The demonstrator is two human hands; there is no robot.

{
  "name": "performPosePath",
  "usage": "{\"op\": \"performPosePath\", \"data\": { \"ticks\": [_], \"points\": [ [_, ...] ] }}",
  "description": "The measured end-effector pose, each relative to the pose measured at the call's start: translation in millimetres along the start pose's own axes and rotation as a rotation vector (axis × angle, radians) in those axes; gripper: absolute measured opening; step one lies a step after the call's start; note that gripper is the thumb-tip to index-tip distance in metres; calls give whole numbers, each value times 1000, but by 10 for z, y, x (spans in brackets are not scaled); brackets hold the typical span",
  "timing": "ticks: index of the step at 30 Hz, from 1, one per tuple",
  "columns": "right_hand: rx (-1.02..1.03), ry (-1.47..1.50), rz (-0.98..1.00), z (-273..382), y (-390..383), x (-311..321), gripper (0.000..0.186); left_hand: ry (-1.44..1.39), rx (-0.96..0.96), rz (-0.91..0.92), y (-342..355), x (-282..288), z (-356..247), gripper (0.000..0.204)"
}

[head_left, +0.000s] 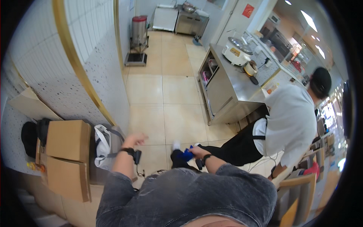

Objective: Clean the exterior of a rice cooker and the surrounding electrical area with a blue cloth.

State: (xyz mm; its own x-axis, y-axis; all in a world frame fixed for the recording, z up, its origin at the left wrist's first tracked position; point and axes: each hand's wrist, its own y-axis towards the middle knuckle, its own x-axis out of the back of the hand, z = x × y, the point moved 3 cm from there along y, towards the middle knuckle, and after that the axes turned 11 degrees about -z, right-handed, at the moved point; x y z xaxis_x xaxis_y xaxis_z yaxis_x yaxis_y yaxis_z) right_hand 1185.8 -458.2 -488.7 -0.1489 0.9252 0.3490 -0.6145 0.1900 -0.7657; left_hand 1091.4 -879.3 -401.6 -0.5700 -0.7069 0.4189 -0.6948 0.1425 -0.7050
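My left hand (138, 139) is held out over the tiled floor with its fingers apart and nothing in it. A dark strap circles that wrist, and a small black device (137, 156) with a cord hangs beside it. In front of my body, my right hand (198, 152) is closed on a crumpled, deep blue thing (185, 155), soft-looking like a glove or cloth; its exact kind is unclear. Another black device (199, 163) sits by the right wrist.
Cardboard boxes (68, 140) and a white bag (102, 145) stand at left by the wall. A person in a white top (291, 117) leans at right near wooden chairs (302, 185). A steel counter (242, 85) carries a white cooker (237, 51). Ahead, a floor scale (136, 59) lies by the wall.
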Motion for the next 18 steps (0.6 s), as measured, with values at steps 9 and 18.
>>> {"op": "performPosePath", "data": {
  "ticks": [9, 18],
  "points": [
    [331, -357, 128, 2603, 1604, 496, 29, 78, -398, -724, -150, 2044, -2576, 47],
    [308, -408, 120, 4309, 2976, 1117, 28, 91, -675, -1000, 476, 3378, -4639, 34]
  ]
}}
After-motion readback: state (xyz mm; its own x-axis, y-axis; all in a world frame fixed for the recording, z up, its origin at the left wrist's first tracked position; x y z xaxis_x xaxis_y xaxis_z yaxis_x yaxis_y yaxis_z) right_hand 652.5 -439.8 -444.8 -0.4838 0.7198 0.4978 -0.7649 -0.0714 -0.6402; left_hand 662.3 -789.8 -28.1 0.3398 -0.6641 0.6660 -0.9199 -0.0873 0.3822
